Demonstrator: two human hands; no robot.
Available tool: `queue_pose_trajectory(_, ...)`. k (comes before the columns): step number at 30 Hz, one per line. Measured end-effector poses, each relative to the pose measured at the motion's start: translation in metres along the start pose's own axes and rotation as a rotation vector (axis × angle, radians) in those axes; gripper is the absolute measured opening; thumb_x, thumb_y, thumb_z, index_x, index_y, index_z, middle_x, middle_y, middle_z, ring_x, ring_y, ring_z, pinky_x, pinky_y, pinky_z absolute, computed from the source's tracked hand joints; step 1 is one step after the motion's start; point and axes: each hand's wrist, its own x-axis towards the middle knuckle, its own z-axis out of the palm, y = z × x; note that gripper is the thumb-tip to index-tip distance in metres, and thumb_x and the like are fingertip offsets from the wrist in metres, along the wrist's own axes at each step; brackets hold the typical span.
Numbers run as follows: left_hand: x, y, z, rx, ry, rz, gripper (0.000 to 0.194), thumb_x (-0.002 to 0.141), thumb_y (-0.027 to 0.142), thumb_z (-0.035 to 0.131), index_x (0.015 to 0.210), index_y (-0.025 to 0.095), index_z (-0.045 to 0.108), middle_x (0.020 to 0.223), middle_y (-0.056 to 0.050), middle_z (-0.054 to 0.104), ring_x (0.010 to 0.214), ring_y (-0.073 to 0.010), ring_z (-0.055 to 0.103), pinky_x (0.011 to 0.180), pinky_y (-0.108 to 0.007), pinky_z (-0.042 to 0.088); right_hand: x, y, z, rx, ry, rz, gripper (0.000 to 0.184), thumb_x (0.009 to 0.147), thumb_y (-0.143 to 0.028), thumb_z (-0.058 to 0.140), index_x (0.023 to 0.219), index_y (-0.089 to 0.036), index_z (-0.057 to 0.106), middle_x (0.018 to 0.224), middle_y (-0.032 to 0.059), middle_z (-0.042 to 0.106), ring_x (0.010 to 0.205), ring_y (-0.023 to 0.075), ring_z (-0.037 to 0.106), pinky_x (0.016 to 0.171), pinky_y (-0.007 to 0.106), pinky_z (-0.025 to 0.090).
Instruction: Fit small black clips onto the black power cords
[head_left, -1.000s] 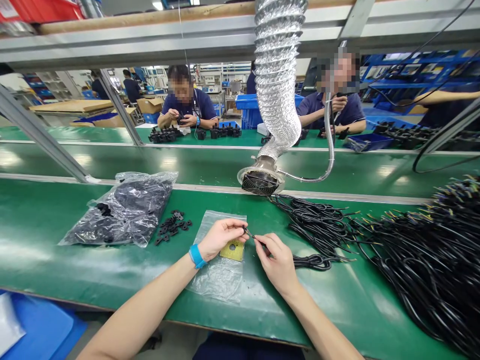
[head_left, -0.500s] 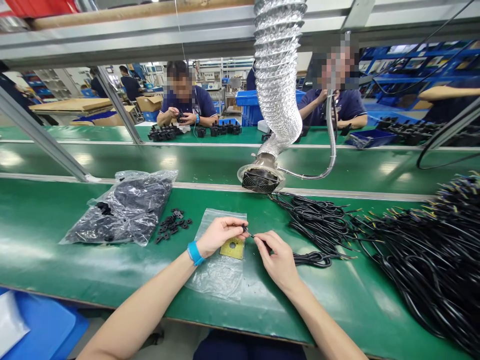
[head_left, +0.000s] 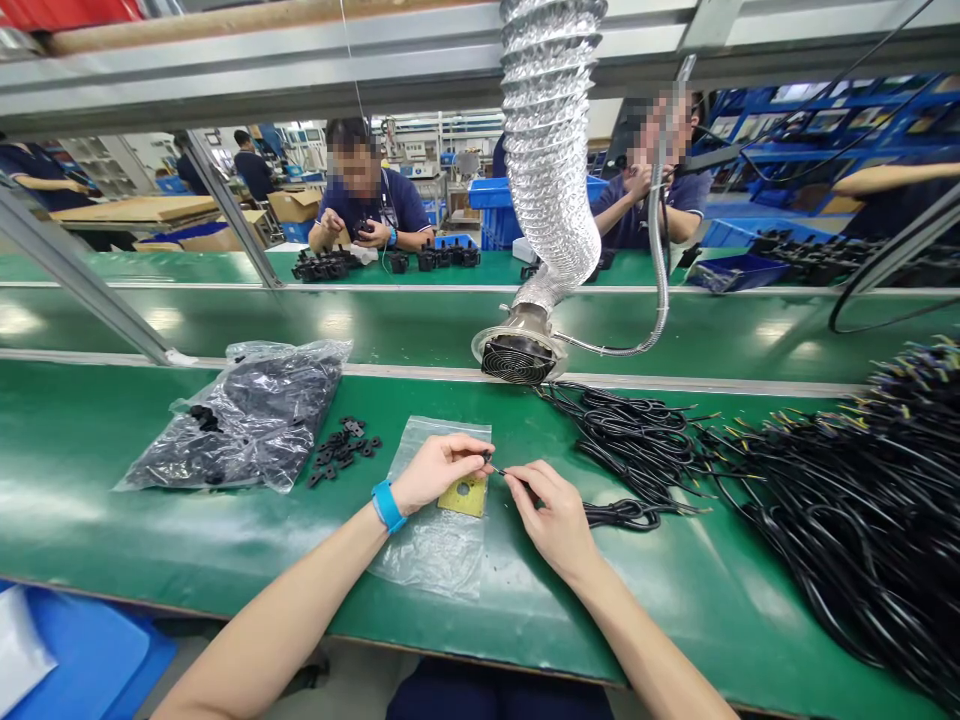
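Note:
Over a clear zip bag [head_left: 439,565], my left hand [head_left: 431,478], with a blue band at the wrist, pinches a small black part [head_left: 487,457]. My right hand [head_left: 553,520] is closed on the end of a black cable [head_left: 504,472], its tip meeting the small part. Fingers hide much of both. A coil of black cable [head_left: 622,515] lies just beyond my right hand. Under my left fingertips a yellow square plate [head_left: 460,499] with a round hole rests on the bag. Loose small black parts [head_left: 345,450] lie to the left.
A large clear bag of black parts [head_left: 244,420] lies at left. Bundled black cables [head_left: 637,430] and a big cable heap [head_left: 847,520] cover the right side. A fan on a foil duct [head_left: 521,355] hangs ahead. Across the green bench [head_left: 247,540] sit co-workers.
Both hands keep nearly the same pose, the cable end still at the small part. The whole view has shifted slightly. Across the bench, a co-worker's hands have moved a little.

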Motion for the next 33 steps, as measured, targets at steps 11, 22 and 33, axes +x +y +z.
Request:
queue_pose_trajectory(11, -0.003, -0.012, 0.018, 0.224, 0.058, 0.191, 0.024, 0.075, 0.031, 0.075, 0.094, 0.016, 0.076, 0.091, -0.008, 0.069, 0.081, -0.02, 0.069, 0.078, -0.033, 0.055, -0.003, 0.006, 0.007, -0.067, -0.059, 0.081, 0.036, 0.101, -0.027, 0.039, 0.074, -0.02, 0.063, 0.068, 0.0035, 0.065, 0.062, 0.0155, 0.062, 0.061, 0.026, 0.046)
queue_pose_trajectory(22, -0.004, -0.005, 0.02, 0.513, 0.061, 0.391, 0.017, 0.084, 0.029, 0.067, 0.095, 0.022, 0.078, 0.086, -0.006, 0.07, 0.081, -0.0184, 0.064, 0.077, -0.03, 0.051, -0.003, 0.006, 0.003, 0.02, -0.078, 0.188, 0.034, 0.099, -0.039, 0.045, 0.079, -0.022, 0.067, 0.071, 0.0025, 0.068, 0.063, 0.0167, 0.064, 0.06, 0.027, 0.048)
queue_pose_trajectory(33, -0.007, -0.009, 0.023, 0.441, 0.003, 0.339, 0.013, 0.08, 0.029, 0.073, 0.086, 0.019, 0.077, 0.084, -0.007, 0.072, 0.079, -0.0185, 0.065, 0.076, -0.03, 0.051, -0.009, 0.007, -0.005, -0.056, -0.178, 0.048, 0.036, 0.101, -0.027, 0.039, 0.072, -0.021, 0.06, 0.062, 0.001, 0.059, 0.055, 0.0145, 0.056, 0.055, 0.025, 0.039)
